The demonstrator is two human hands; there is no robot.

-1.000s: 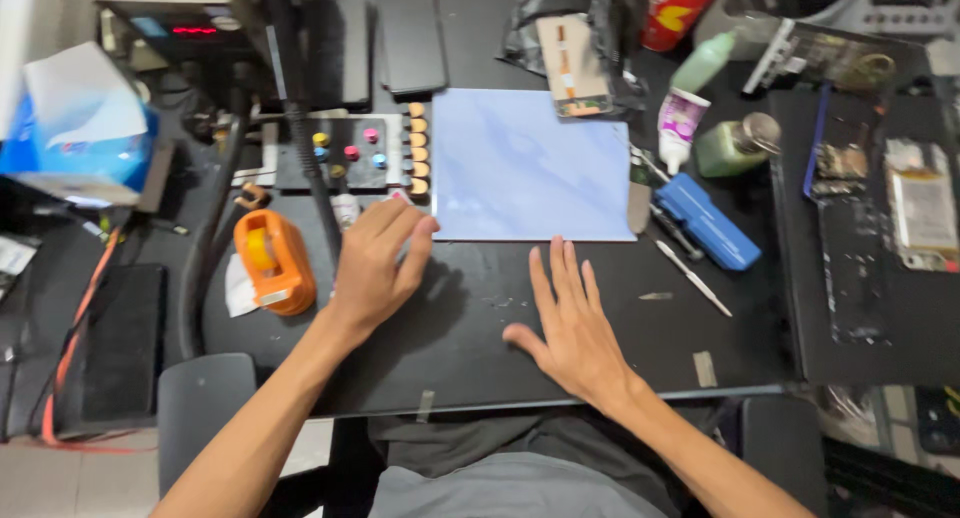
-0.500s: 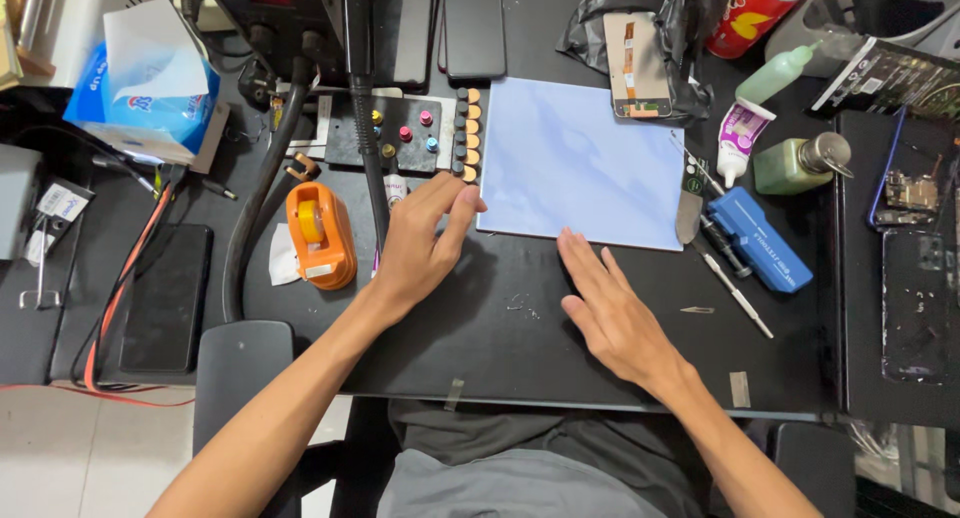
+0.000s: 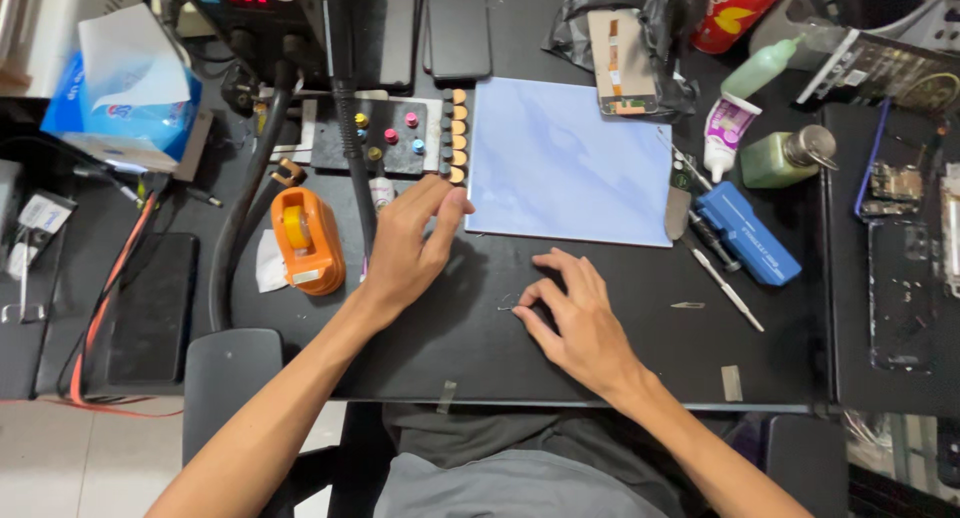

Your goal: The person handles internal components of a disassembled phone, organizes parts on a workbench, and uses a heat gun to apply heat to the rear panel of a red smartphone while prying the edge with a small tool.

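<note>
One pale blue mat (image 3: 570,163) lies flat on the black bench (image 3: 640,348), and everything else is placed from it. The left hand (image 3: 410,243) rests palm down just off the mat's lower left corner, fingers held loosely together and holding nothing, fingertips touching that corner. The right hand (image 3: 572,318) sits on the bench below the mat's lower edge, fingers curled, thumb and forefinger pinching at one tiny thin metal piece (image 3: 506,306) on the bench surface; what it is cannot be told. Left of the mat stands one dark tray (image 3: 385,138) with five coloured knobs and a column of seven orange discs (image 3: 458,138) along its mat-side edge. Further left sits one orange tape dispenser (image 3: 305,240). Right of the mat lie one blue box (image 3: 748,233), two tweezers (image 3: 725,283), one white tube (image 3: 720,133) and one green bottle (image 3: 785,158). Above the mat lies one dark phone (image 3: 458,23).
</note>
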